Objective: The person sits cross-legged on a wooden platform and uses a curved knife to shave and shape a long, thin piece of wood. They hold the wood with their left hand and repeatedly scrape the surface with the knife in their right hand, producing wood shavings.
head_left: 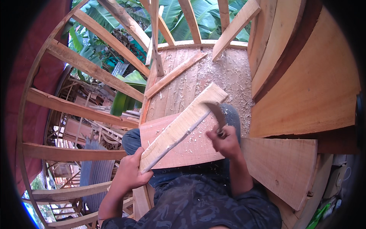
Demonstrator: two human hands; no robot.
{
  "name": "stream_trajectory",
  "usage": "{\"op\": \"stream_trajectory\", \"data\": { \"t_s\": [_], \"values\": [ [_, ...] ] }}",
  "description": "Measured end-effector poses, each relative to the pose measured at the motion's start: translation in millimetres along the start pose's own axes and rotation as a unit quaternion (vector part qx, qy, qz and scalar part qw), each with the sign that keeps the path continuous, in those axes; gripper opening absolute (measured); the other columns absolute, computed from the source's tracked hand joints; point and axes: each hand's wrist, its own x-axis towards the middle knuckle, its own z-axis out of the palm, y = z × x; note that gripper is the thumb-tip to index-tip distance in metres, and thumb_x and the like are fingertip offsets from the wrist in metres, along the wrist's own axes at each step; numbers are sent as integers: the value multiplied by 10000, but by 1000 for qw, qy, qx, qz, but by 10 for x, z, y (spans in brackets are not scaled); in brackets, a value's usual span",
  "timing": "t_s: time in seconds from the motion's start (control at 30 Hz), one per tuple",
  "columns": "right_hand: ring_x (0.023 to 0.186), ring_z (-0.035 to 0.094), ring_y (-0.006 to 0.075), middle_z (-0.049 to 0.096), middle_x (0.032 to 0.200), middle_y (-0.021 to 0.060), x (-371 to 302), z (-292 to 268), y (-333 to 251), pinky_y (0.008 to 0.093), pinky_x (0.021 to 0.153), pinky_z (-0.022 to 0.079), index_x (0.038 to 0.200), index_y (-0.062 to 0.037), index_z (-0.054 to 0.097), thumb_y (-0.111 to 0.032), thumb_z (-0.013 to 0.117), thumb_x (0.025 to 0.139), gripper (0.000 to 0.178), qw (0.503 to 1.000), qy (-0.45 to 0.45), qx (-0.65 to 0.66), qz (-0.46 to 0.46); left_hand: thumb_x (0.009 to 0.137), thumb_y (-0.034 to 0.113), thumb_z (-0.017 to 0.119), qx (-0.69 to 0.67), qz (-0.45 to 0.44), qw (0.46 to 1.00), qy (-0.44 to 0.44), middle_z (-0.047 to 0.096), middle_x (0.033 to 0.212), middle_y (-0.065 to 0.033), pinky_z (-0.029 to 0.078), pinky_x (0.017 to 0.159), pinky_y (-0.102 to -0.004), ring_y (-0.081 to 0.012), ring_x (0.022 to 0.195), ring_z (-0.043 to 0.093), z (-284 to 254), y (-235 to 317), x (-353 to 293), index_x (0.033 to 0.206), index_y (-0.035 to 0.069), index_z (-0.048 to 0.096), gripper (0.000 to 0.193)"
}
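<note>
My left hand (pixel 131 170) is wrapped round the near end of a pale, thick strip of wood (pixel 176 131), which slants up and away to the right. In my right hand (pixel 225 142) is the handle of a curved knife (pixel 216 111). Its dark, hooked blade lies against the strip's right edge, close to the far end. Whether it bites into the wood I cannot tell. Below the strip, a wide reddish board (pixel 206 147) rests across my lap, with a few shavings on it.
Shavings cover the plank floor (pixel 232 82) ahead, where a loose batten (pixel 175 75) lies aslant. Wooden slats (pixel 84 108) form an open railing on the left, with leaves beyond. Tall boards (pixel 312 80) lean on the right, above a cut plank (pixel 282 164) beside my right arm.
</note>
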Motion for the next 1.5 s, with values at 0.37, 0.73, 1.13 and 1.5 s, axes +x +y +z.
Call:
{"op": "stream_trajectory", "data": {
  "t_s": [0.37, 0.73, 1.13, 1.5],
  "values": [
    [407, 381, 24, 426, 462, -47, 141, 0, 191, 221, 372, 251, 618, -44, 519, -149, 659, 870, 307, 934, 259, -147, -195, 610, 139, 603, -19, 16, 999, -27, 544, 653, -225, 467, 592, -430, -436, 672, 573, -12, 49, 2, 859, 3, 462, 316],
    [470, 382, 11, 425, 491, -59, -5, 45, -26, 224, 408, 286, 623, -41, 517, -149, 674, 856, 301, 1000, 2, 4, -25, 599, 175, 610, 23, 1, 1000, -19, 576, 683, -246, 474, 631, -471, -441, 708, 588, -17, -8, -73, 960, 3, 497, 416],
    [392, 400, 29, 460, 481, -37, 55, -143, 41, 200, 366, 281, 643, -70, 504, -95, 615, 891, 273, 962, 225, 106, -112, 611, 163, 613, -95, -32, 989, -112, 573, 687, -241, 475, 634, -430, -434, 706, 595, 63, -25, -19, 933, -10, 483, 388],
    [341, 346, 48, 333, 471, -58, 134, -391, 34, 242, 301, 321, 683, -134, 397, -153, 471, 961, 288, 908, 310, 250, -130, 602, 195, 636, 34, 18, 998, -56, 579, 685, -233, 474, 622, -467, -439, 700, 585, -23, 56, -131, 895, 20, 491, 370]
  ]
}}
